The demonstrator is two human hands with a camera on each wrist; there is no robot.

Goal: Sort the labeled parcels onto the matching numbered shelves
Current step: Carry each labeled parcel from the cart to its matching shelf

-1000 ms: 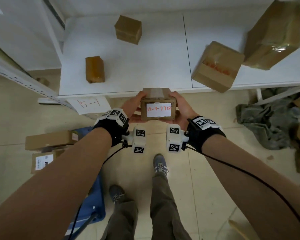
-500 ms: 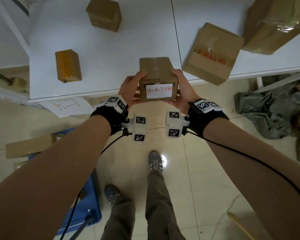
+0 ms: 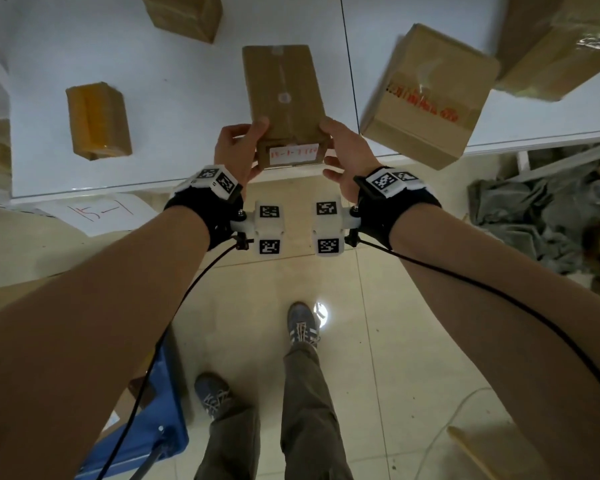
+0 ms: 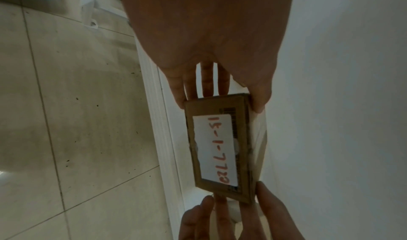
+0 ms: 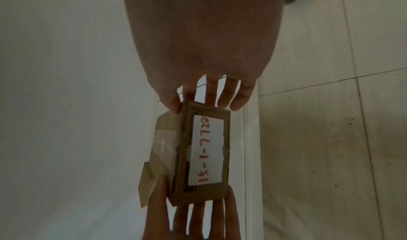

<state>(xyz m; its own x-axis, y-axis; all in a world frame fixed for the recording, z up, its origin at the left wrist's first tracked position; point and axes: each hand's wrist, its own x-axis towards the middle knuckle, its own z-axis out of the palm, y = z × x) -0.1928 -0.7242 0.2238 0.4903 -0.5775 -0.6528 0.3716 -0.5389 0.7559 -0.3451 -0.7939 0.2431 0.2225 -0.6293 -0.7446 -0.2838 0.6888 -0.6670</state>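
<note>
A brown cardboard parcel [image 3: 284, 95] with a white label reading 15-1-7722 lies lengthwise over the white shelf [image 3: 174, 109], its labelled end at the front edge. My left hand [image 3: 236, 150] grips its near left corner, thumb on top and fingers underneath. At the near right corner, my right hand [image 3: 347, 154] holds it with the thumb on the top edge and fingers spread below. A paper tag marked 15-1 [image 3: 97, 213] hangs from the shelf front. Both wrist views show the parcel [image 4: 220, 146] [image 5: 204, 153] label-on between the two hands.
Other boxes sit on the shelf: a taped one [image 3: 97, 121] at left, one [image 3: 184, 13] at the back, a larger one [image 3: 426, 95] close on the right, a big one [image 3: 561, 43] beyond. A grey cloth heap [image 3: 534, 216] and blue cart [image 3: 153, 420] are on the floor.
Both hands carried the parcel forward from in front of the shelf edge to over the shelf surface. Its top face now shows, and the right hand's fingers have spread.
</note>
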